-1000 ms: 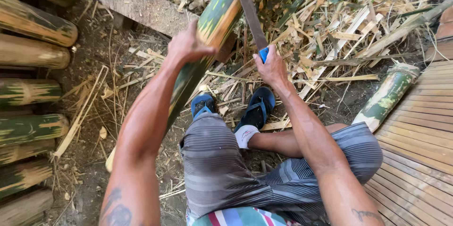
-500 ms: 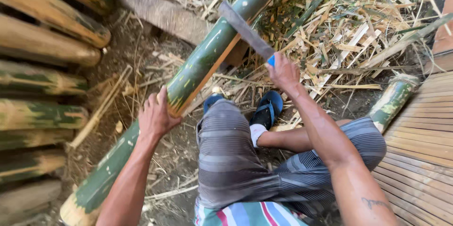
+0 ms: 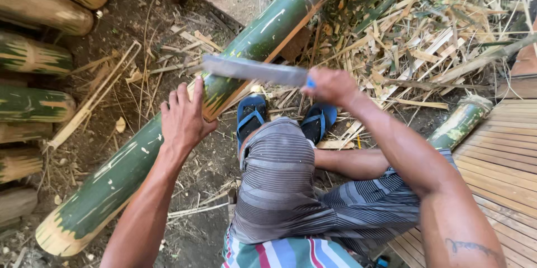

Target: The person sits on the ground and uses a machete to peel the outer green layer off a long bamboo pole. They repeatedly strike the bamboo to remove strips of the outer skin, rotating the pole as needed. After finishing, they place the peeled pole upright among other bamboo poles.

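A long green bamboo pole (image 3: pixel 254 41) runs diagonally from the lower left to the top middle. One side of it is shaved to pale wood. My left hand (image 3: pixel 183 117) rests flat on the pole near its middle, fingers spread. My right hand (image 3: pixel 331 85) grips the blue handle of a long flat blade (image 3: pixel 251 70). The blade lies crosswise against the pole, just above my left hand.
Several cut bamboo lengths (image 3: pixel 34 103) are stacked along the left edge. Split bamboo strips and shavings (image 3: pixel 436 27) litter the top right. A short green bamboo piece (image 3: pixel 461 122) lies beside a slatted bamboo floor (image 3: pixel 503 161) at right. Blue sandals (image 3: pixel 251 116) sit on the dirt by my knees.
The blade has swung down from upright to lie across the pole. My left hand slid down the pole toward me. The pole now lies lower and flatter.
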